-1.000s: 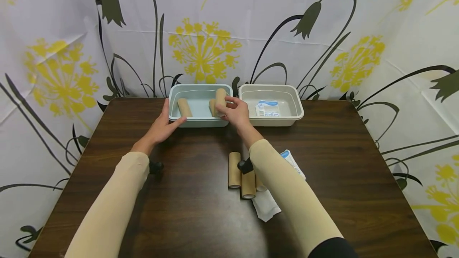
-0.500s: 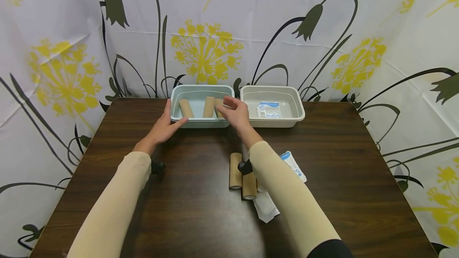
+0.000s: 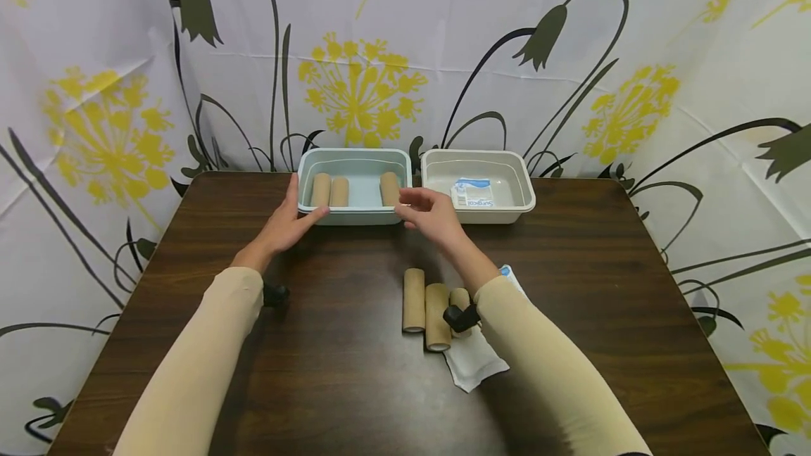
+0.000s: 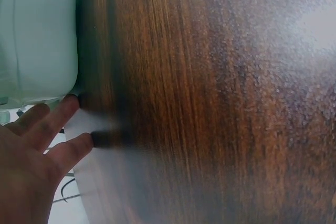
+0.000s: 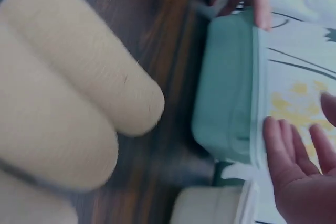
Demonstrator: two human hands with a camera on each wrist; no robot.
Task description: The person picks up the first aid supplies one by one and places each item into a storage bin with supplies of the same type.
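While my left hand [image 3: 279, 227] lies straight-fingered along the blue tub [image 3: 355, 218] in the head view's centre, my right hand [image 3: 437, 218] hovers loose at its near-right corner, grasping nothing. Three cardboard tubes [image 3: 339, 192] sit inside that tub, two left, one right; three more tubes [image 3: 438, 317] lie lower centre on the table [image 3: 336, 371], beside a white packet [image 3: 472, 361]. Right of centre, a pale tub [image 3: 494, 217] holds another packet [image 3: 472, 193]. From my left wrist, I see relaxed fingers at lower left below the blue tub. My right wrist view shows loosely bent fingers at lower right, beside its rim; I can't tell whether they touch.
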